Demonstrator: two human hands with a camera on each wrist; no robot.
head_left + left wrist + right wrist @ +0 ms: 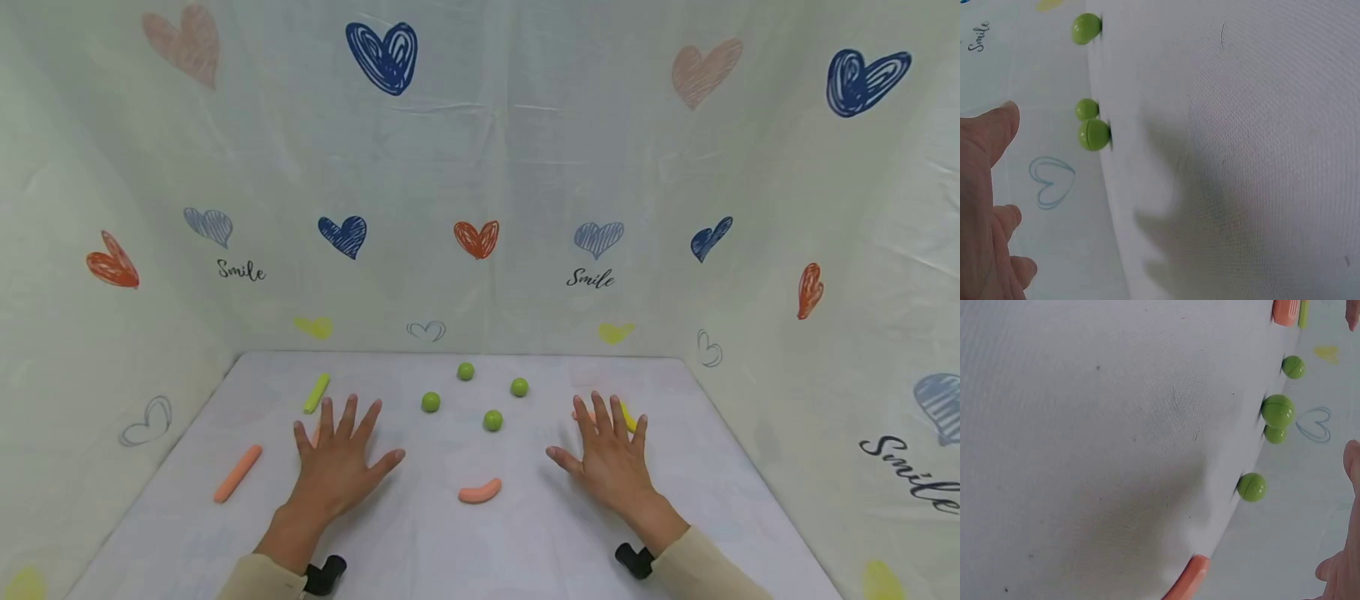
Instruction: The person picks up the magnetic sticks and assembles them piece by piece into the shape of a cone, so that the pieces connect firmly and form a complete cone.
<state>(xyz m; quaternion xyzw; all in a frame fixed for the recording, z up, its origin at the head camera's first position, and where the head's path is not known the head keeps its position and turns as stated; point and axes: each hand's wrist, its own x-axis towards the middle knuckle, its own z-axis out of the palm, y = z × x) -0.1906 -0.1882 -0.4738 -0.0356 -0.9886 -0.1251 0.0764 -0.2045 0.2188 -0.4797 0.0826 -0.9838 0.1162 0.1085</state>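
Note:
Both hands hover over the white table with fingers spread and nothing held. My left hand [336, 469] is on the left, partly covering an orange piece [316, 436] behind its fingers. My right hand [613, 467] is on the right; behind its fingers show an orange piece [581, 414] and a yellow piece [628, 417]. Between the hands, nearer me, lies a curved orange sausage-shaped piece [480, 492]. Several green balls [492, 421] sit farther back in the middle. In the left wrist view, the thumb [999, 128] points toward the green balls [1094, 135], casting a shadow on the cloth.
Left of my left hand lies a straight orange stick [237, 474]; a yellow-green stick [317, 393] is farther back. A white curtain [525, 167] printed with hearts stands behind the table [420, 550] and at both sides. Each wrist wears a black camera [326, 575].

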